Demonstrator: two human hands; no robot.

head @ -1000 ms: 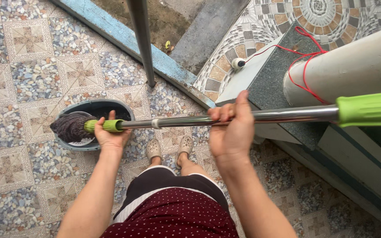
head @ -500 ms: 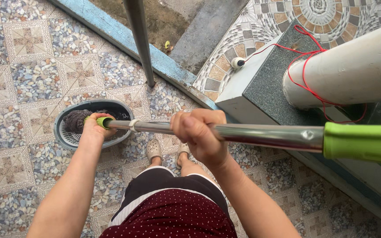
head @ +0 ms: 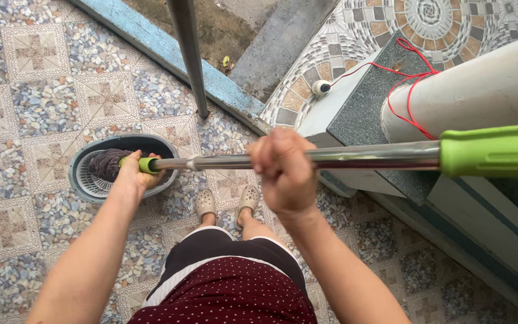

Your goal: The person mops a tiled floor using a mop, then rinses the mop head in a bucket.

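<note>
1. Mop pole (head: 361,156), a shiny metal tube with a green grip at the near end, runs almost level across the view from right to left, above the patterned pebble-tile floor (head: 25,90).
2. Its dark stringy mop head (head: 106,163) sits inside the grey bucket (head: 79,180), over the pale perforated basket in the bucket.
3. Left hand (head: 134,174) is closed around the green collar (head: 147,165) just beside the mop head, fingers wrapped over the top.
4. Right hand (head: 283,171) is clenched in a full fist around the bare metal part of the pole, between the collar and the big green grip (head: 493,150).
5. Two feet in beige clogs (head: 228,203) stand on the tiles under the pole, near the bucket.
6. A thin grey post (head: 188,54) rises from the floor beside a blue kerb (head: 169,51).
7. To the right, a pale column (head: 475,90) stands on a speckled grey base, with red cord (head: 412,90) looped around it.
</note>
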